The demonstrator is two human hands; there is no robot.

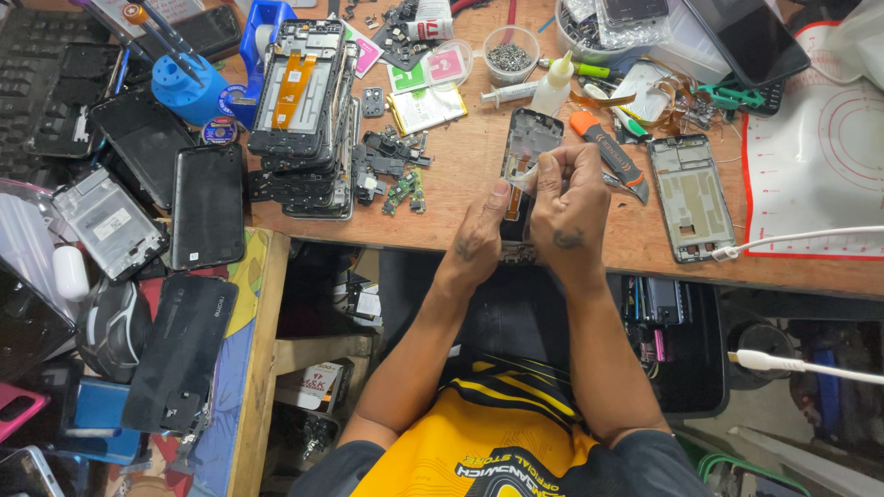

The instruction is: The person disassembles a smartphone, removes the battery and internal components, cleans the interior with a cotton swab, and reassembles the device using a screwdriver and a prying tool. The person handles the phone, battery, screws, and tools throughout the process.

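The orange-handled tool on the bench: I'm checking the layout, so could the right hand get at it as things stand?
Probably yes. The orange-handled tool lies on the bench just beside the right hand, with nothing on top of it. But both hands are busy on the phone frame, so the right would have to let go.

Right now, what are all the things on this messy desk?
Opened phone frame: one, dark and silvery, desk middle, held by both hands.
Stacked phone frames: several, black, left of middle.
Loose phone frame: one, grey, lying right.
Black phones: several, lying left.
Blue tool stand: one, top left.
Small bottle: one, whitish, top middle.
Orange-handled tool: one, beside the hands.
Screw cup: one, clear, top middle.
White cable: one, right edge.
Wooden desk: one, brown.
Left hand: under the frame.
Right hand: fingers pinching at the frame.
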